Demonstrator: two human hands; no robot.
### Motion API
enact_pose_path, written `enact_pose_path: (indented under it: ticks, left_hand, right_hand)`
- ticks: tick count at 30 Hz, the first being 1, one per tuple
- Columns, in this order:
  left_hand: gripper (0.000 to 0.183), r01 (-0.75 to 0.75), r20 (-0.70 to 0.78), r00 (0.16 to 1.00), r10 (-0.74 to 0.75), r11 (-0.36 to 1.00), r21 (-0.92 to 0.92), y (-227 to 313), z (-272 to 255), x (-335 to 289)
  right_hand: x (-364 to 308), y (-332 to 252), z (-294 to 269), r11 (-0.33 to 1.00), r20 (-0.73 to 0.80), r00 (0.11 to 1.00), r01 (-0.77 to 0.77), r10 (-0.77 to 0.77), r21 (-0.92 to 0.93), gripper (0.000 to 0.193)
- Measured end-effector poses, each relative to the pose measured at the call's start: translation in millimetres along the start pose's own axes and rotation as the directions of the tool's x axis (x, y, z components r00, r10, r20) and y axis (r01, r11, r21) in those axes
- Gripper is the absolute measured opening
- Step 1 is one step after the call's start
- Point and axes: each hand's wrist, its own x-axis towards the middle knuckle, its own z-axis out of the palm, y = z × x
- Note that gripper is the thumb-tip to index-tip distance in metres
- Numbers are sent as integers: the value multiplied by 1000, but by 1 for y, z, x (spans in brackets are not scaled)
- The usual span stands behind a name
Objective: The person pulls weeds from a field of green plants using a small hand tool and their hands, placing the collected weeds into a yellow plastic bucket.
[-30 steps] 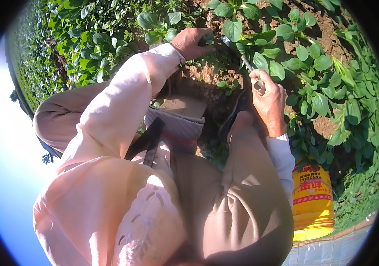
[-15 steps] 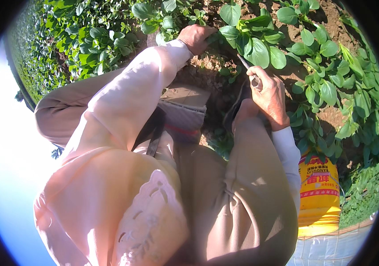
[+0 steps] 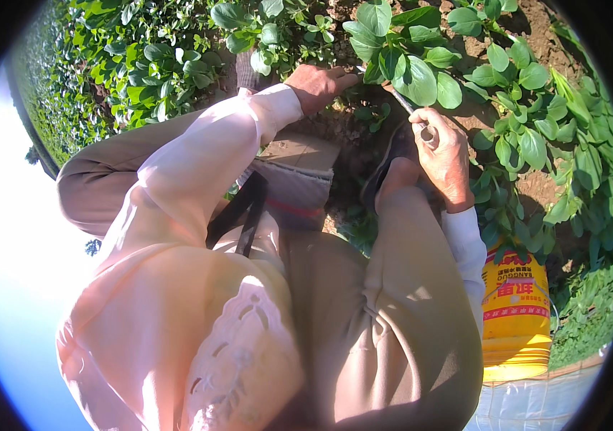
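Observation:
My left hand (image 3: 319, 87) reaches in beside the base of a leafy green plant (image 3: 415, 80) with broad, rounded leaves. Its fingers are stretched toward the stem; the thumb is mostly hidden, and no held thing shows. My right hand (image 3: 441, 154) is closed around a hand tool (image 3: 429, 136) with a round, tubular metal handle. A thin metal shaft (image 3: 402, 100) runs from that fist up toward the plant's base. The tool's far end is partly covered by leaves, so its exact kind is unclear.
More leafy plants (image 3: 532, 144) grow along the right, and dense low greenery (image 3: 156, 72) spreads at the upper left. A yellow bucket (image 3: 515, 323) stands by my right forearm. A cardboard piece (image 3: 299, 154) lies between my bent legs, with my shoe (image 3: 398, 154) close to the plant.
My left hand has shifted slightly down and its fingers have straightened. My right hand and the tool have moved a little to the right. The plant's leaves have shifted slightly up and left.

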Motion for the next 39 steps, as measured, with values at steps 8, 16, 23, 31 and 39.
enact_pose_path:
  ticks: [8, 16, 23, 31, 39]
  left_hand:
    - [33, 17, -62, 998, -14, 999, 47, 19, 30, 8]
    - [25, 24, -282, 935, -217, 830, -558, -6, 9, -6]
    - [71, 637, -42, 664, -747, 594, -492, -20, 6, 12]
    - [51, 548, 147, 651, -744, 327, -770, -16, 20, 16]
    - [33, 496, 302, 703, -644, 140, -857, -54, -5, -8]
  right_hand:
    - [-3, 2, -2, 999, -2, 1000, -18, 18, -32, 18]
    - [-7, -11, -5, 1000, -19, 1000, -13, 13, -22, 18]
    - [19, -23, 10, 963, 33, 986, 169, -165, -209, 28]
    - [16, -23, 8, 971, 52, 989, 145, -137, -191, 29]
    - [27, -43, 24, 963, 94, 992, 101, -80, -248, 24]
